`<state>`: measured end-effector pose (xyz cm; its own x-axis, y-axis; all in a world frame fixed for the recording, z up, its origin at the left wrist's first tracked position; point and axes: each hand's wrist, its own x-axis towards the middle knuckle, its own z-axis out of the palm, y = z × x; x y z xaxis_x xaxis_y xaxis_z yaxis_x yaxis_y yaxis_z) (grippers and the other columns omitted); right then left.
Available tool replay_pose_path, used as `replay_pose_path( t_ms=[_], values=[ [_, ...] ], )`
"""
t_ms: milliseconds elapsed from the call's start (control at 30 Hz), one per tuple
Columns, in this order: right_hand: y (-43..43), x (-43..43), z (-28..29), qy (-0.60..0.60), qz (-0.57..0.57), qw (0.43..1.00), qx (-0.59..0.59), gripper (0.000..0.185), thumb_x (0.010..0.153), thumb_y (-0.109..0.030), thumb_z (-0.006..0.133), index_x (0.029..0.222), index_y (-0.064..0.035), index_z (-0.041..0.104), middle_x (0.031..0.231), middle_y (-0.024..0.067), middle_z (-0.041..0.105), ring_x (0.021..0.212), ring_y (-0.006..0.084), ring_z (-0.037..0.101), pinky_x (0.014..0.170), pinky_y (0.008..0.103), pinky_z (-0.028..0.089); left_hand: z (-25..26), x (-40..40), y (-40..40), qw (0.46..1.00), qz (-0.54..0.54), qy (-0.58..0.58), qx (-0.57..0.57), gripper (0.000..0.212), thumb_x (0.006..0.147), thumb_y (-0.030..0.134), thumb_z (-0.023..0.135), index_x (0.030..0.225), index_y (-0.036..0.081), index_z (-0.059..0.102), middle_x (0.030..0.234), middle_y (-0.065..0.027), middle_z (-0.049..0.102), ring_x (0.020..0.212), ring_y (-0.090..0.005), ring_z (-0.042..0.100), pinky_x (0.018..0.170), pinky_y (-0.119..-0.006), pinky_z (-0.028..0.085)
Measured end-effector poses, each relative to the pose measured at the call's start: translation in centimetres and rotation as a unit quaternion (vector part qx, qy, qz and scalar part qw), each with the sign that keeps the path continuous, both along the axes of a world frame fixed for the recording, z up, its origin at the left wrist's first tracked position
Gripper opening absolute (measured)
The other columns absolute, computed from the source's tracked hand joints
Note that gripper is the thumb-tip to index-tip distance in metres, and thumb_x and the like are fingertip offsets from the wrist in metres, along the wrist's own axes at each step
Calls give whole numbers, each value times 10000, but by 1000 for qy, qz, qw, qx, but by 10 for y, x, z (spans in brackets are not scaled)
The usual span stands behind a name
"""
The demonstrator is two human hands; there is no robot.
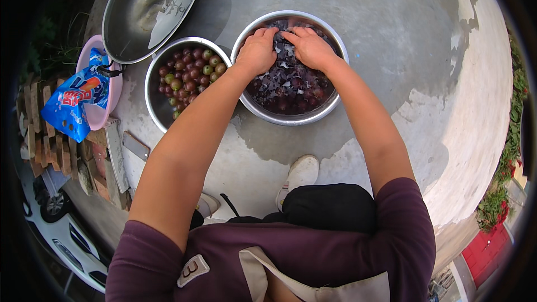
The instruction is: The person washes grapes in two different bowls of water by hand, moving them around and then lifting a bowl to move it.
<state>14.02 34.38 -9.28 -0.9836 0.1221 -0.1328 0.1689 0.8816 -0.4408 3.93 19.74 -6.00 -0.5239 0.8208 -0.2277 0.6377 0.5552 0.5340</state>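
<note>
A round metal basin on the concrete holds dark grapes under rippling, glinting water. My left hand is over the basin's upper left part, its fingertips at the water. Across from it, my right hand reaches in from the upper right, fingers spread and partly in the water. The two hands' fingertips point toward each other with a small gap between. Whether either touches grapes below the surface cannot be told. Just left stands a smaller metal bowl with red and green grapes, partly covered by my left forearm.
A large metal basin with a wet inside stands at the upper left. Beside it are a pink plastic basin and a blue printed bag. A phone lies near stacked bricks. The concrete floor has wet patches.
</note>
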Motion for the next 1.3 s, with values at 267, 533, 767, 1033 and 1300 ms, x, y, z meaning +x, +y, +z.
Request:
replay_pose_path(
  t_ms=[267,533,767,1033,1300],
  values=[
    [-8,24,23,-159,23,987,-30,470,788,-189,559,1252,-228,487,1284,73,438,1172,298,416,938,480,385,-3,16,-18,988,-65,-61,-123,500,743,184,645,1209,132,473,1120,-180,495,1016,-364,522,892,-406,418],
    [-26,59,29,-157,33,987,-13,415,818,-240,550,1230,-237,507,1258,53,449,1144,284,424,915,467,386,1,35,-43,989,-68,-97,-91,508,749,138,636,1229,158,471,1151,-173,479,1020,-347,522,899,-388,421],
    [-30,56,39,-188,36,981,15,394,842,-274,538,1233,-243,503,1236,44,467,1129,271,438,882,466,399,-4,1,-30,963,-64,-233,-116,358,814,26,488,1169,48,530,1069,-142,598,981,-231,569,855,-311,430],
    [-25,62,31,-153,27,988,-1,443,824,-288,569,1253,-230,479,1245,72,462,1132,284,445,891,453,411,2,-18,-28,979,-49,-182,-78,401,796,-1,451,1187,46,524,1112,-166,583,1040,-268,553,889,-328,416],
    [-44,79,41,-134,0,991,24,526,782,-289,616,1268,-168,454,1255,102,444,1117,305,447,871,429,440,11,4,-31,979,-61,-152,-123,439,804,102,535,1233,43,466,1143,-197,556,1060,-336,531,908,-368,407]
  ],
)
